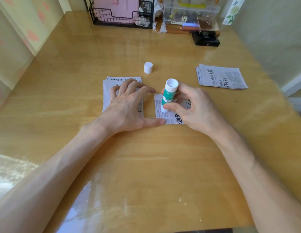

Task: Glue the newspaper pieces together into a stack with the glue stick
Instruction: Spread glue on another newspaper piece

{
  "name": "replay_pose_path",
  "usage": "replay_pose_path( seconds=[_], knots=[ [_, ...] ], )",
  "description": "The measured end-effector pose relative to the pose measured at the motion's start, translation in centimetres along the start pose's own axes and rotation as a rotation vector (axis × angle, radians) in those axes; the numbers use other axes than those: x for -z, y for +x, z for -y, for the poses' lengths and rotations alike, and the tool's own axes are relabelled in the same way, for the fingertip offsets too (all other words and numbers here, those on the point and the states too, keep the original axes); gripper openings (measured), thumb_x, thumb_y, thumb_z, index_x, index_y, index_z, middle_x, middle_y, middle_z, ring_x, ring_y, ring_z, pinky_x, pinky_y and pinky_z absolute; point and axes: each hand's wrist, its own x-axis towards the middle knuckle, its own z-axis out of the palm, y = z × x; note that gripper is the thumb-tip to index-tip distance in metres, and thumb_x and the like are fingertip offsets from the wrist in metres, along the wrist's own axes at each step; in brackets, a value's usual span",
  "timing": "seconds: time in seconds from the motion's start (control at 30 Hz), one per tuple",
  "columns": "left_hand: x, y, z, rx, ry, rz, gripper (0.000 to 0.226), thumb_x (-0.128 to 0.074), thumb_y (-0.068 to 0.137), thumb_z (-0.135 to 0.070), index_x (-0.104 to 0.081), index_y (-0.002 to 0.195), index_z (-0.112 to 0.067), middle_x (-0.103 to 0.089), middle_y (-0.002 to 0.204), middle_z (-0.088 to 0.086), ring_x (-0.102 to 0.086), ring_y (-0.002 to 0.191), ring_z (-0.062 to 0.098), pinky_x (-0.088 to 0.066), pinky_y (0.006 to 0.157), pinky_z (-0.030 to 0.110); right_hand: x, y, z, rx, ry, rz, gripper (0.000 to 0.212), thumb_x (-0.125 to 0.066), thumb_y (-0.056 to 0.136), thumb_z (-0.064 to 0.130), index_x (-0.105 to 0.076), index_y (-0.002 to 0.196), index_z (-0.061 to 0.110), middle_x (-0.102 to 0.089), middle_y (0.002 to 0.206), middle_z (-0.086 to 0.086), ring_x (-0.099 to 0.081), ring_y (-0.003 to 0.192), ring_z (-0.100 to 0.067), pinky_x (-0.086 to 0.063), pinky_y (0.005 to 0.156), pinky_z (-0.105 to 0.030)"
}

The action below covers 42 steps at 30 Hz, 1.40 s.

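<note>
Head view: right hand (188, 106) grips the glue stick (169, 95), tip down on 1 newspaper piece (178, 121). Left hand (127, 105) lies flat, fingers splayed on the left stack (108, 91), thumb pinning that piece, likely against sliding. Cap (148, 67) stands farther back; the spare pile (222, 78) lies far right.

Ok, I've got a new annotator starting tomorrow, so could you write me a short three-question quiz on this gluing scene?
1. True or false: the white round cap sits on the green-and-white glue stick.
2. What does the thumb of the left hand press? A. the cap. B. the single newspaper piece under the glue stick. C. nothing.
3. Short answer: which hand grips the glue stick?

Key
1. False: the cap stands apart on the wooden table.
2. B.
3. The right hand.
</note>
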Motion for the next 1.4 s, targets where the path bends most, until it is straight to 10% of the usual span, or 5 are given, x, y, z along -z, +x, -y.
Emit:
replay_pose_path(
  seconds=[0.27,0.8,1.4],
  knots=[
    [0.1,0.0,-0.2,-0.003,-0.003,-0.002,0.101,-0.047,0.053,-0.101,-0.047,0.140,-0.049,-0.042,0.145,-0.015,-0.021,0.147,0.012,-0.011,0.113,0.036,-0.7,0.4,0.6,-0.010,-0.013,-0.113,0.030,-0.089,0.084,0.035,-0.061,0.093,0.032,-0.075,0.091,0.018,-0.073,0.085,-0.005,-0.051,0.076,-0.012],
    [0.1,-0.1,0.0,-0.009,-0.005,-0.010,0.099,-0.047,0.053,-0.101,-0.049,0.138,-0.049,-0.043,0.144,-0.014,-0.023,0.147,0.014,-0.015,0.116,0.042,-0.9,1.5,-0.7,-0.051,0.003,-0.133,0.025,-0.083,0.090,0.020,-0.069,0.108,0.010,-0.071,0.086,0.025,-0.068,0.083,0.015,-0.044,0.074,-0.003],
    [0.0,0.0,0.2,-0.024,-0.008,-0.016,0.096,-0.050,0.055,-0.100,-0.048,0.138,-0.051,-0.042,0.143,-0.016,-0.022,0.146,0.012,-0.011,0.113,0.036,-2.1,2.7,-1.1,-0.005,0.059,-0.220,0.019,-0.074,0.094,0.005,-0.068,0.112,0.007,-0.077,0.101,0.005,-0.075,0.099,-0.003,-0.059,0.091,-0.025]
  ],
)
